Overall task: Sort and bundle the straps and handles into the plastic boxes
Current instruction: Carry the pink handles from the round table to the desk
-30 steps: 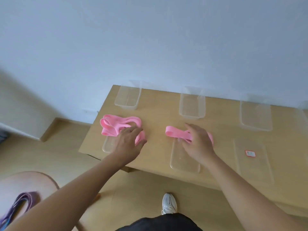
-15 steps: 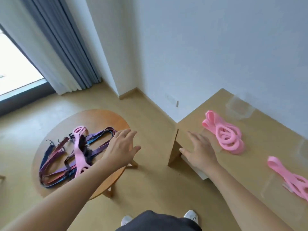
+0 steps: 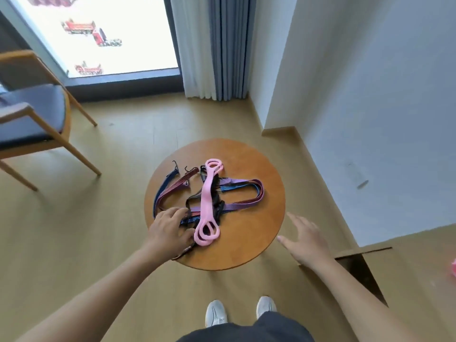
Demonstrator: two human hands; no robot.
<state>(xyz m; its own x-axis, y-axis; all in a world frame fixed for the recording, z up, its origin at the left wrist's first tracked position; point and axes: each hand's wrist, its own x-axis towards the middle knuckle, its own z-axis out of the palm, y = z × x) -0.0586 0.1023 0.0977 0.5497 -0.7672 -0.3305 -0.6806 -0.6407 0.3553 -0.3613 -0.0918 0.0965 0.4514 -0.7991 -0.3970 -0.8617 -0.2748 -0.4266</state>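
A tangled pile lies on a small round wooden table (image 3: 246, 243). On top is a pink strap with looped handles (image 3: 206, 203), laid across purple-and-blue flat straps (image 3: 244, 201) and a black strap (image 3: 218, 206). My left hand (image 3: 170, 230) rests on the near left side of the pile, fingers bent over the striped straps and thumb next to the pink loop; whether it grips anything is unclear. My right hand (image 3: 306, 240) hovers with spread fingers beside the table's right edge, holding nothing. No plastic boxes are in view.
A wooden armchair with a blue seat (image 3: 32, 114) stands at far left. The corner of the low desk (image 3: 419, 267) shows at right, with a bit of pink strap (image 3: 453, 267) at the frame edge. Curtains (image 3: 222, 45) and a window are behind.
The view has swung left from the desk with boxes and pink bands to the round table. My left hand has come down onto the strap pile; my right hand has left the desk edge.
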